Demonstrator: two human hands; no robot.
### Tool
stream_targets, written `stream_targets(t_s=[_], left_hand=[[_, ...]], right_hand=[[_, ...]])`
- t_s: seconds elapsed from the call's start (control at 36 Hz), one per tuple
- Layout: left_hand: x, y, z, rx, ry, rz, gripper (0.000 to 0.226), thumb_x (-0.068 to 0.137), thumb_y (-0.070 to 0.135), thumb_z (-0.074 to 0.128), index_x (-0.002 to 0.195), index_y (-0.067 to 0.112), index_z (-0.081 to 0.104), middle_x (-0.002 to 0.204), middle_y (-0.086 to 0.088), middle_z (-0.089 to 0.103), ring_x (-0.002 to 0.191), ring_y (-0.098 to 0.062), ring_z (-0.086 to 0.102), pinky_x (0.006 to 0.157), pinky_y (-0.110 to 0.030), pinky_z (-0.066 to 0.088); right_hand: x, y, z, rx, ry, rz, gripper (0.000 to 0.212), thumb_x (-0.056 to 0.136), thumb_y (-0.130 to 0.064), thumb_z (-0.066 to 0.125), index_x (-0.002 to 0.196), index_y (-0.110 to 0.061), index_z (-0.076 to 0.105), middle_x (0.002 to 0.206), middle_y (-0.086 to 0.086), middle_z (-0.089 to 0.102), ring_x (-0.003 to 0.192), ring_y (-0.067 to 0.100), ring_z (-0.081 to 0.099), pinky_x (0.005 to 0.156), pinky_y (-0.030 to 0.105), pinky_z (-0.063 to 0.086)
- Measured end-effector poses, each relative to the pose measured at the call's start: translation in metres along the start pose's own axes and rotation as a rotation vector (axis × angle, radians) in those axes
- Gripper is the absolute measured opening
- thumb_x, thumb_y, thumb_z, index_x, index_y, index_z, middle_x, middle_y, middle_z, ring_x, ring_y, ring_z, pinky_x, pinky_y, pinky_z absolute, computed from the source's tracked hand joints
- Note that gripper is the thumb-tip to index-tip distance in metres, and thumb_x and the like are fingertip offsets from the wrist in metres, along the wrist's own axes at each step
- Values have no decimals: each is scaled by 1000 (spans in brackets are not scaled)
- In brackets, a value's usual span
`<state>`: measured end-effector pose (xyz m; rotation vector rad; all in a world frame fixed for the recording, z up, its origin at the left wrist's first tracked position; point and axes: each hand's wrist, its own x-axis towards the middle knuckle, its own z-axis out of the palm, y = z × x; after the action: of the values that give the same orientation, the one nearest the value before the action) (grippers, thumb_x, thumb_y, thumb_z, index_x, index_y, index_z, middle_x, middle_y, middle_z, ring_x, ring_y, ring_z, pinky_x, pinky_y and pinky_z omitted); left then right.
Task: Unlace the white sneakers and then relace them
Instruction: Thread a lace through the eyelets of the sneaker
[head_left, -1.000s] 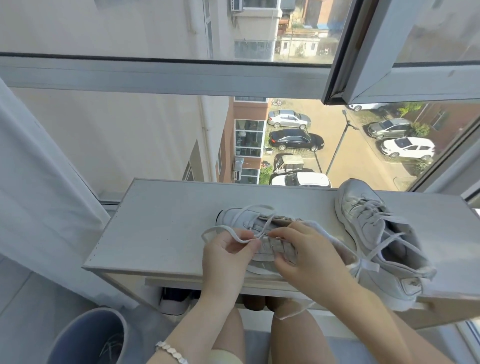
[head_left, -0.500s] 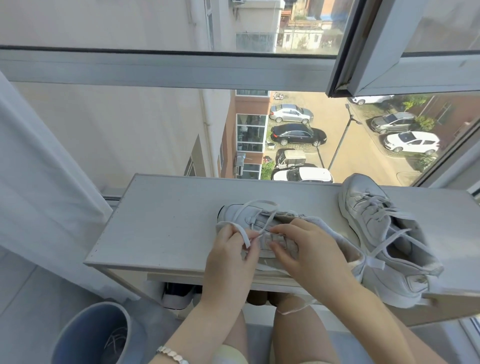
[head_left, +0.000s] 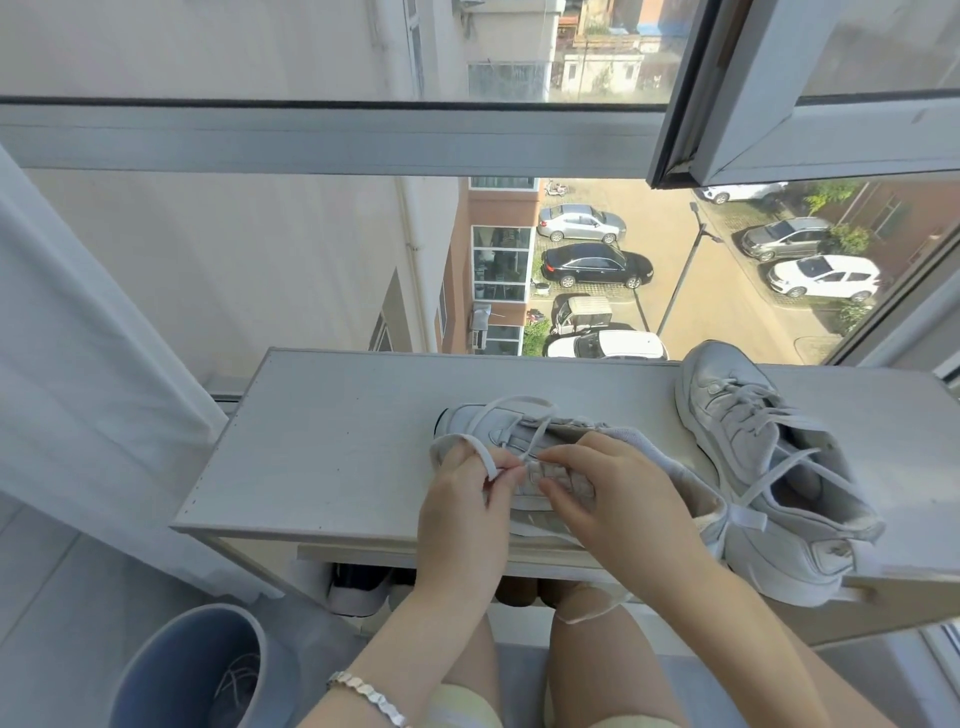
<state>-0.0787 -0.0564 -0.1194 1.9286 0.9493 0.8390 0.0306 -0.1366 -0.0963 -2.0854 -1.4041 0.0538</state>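
Observation:
Two white sneakers rest on a pale shelf top (head_left: 332, 447). The nearer sneaker (head_left: 498, 423) lies on its side in front of me, toe pointing left. My left hand (head_left: 465, 512) pinches a flat white lace (head_left: 480, 457) that loops up over the toe. My right hand (head_left: 613, 493) covers the sneaker's middle, fingertips pressing the eyelet area next to the lace end. The second sneaker (head_left: 769, 467) stands upright at the right, laced, its loose lace ends trailing toward me.
A blue-grey bin (head_left: 182, 670) stands on the floor at lower left. A white curtain (head_left: 78, 389) hangs at the left. Dark shoes (head_left: 358, 584) sit under the shelf. Behind the shelf is a large window with an open sash (head_left: 800, 93) at upper right.
My left hand has drawn in toward the sneaker, so the lace loop at the left has shrunk. The right hand stays on the sneaker's eyelets. The view has tilted slightly.

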Motion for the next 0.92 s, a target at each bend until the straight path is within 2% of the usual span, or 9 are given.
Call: stream_targets(t_s=[0.17,0.28,0.47,0.58,0.67,0.72,0.81,0.86,0.92], left_hand=[[12,-10,-8,-36,-91,108,20,84,2,65,78,21,67,90,15,54,95,-10,54,80,-4,36],[22,-18,-10,-53,-94,228,19,78,6,69,82,24,70,89,21,52,98,-17,52,86,-15,41],[26,-16,-10,-36,-76,257,22,73,6,75,84,25,74,83,22,52,87,-16,56,78,-35,52],[22,-9,-13,15,-33,264,21,70,8,78,89,18,76,80,30,55,84,2,58,75,-14,49],[17,-9,-14,4,-75,252,24,69,6,80,90,17,76,83,19,66,87,17,55,78,-5,44],[13,-11,-14,-8,-76,209,22,72,6,78,90,16,76,86,13,69,88,17,57,79,-3,43],[6,-11,-13,-74,-59,129,22,76,5,75,91,21,74,90,13,70,92,8,62,80,-3,43],[4,-9,-12,-88,-33,114,27,76,5,75,89,29,71,92,8,71,92,4,62,80,-5,43],[5,-6,-11,-107,-21,77,29,76,6,75,86,33,68,92,7,70,88,6,60,77,-4,43]], right_hand=[[1,-1,-1,13,-27,7,23,74,-29,61,90,-19,74,74,-8,63,70,11,60,62,6,30],[3,-1,-2,20,-60,18,24,75,-30,61,91,-18,74,76,-8,64,72,12,61,62,6,30],[3,-2,-3,9,-76,40,25,75,-32,59,91,-19,74,77,-9,64,73,14,62,62,6,29],[3,-3,-4,3,-73,41,28,76,-34,56,93,-19,74,79,-10,63,77,13,60,63,7,30],[3,-4,-5,-7,-66,41,26,77,-34,59,92,-20,74,78,-10,64,75,13,61,62,5,30],[3,-4,-6,-13,-65,39,21,81,-31,63,96,-21,73,83,-9,65,82,14,62,62,9,32],[2,-5,-7,-20,-68,42,24,82,-27,68,106,-23,69,98,-10,67,97,10,59,73,13,35],[3,-6,-8,-1,-58,58,22,81,-27,69,103,-23,70,98,-10,67,93,6,58,69,5,32],[7,-7,-9,29,-67,93,17,82,-27,69,98,-23,72,94,-10,66,89,5,57,68,5,35]])
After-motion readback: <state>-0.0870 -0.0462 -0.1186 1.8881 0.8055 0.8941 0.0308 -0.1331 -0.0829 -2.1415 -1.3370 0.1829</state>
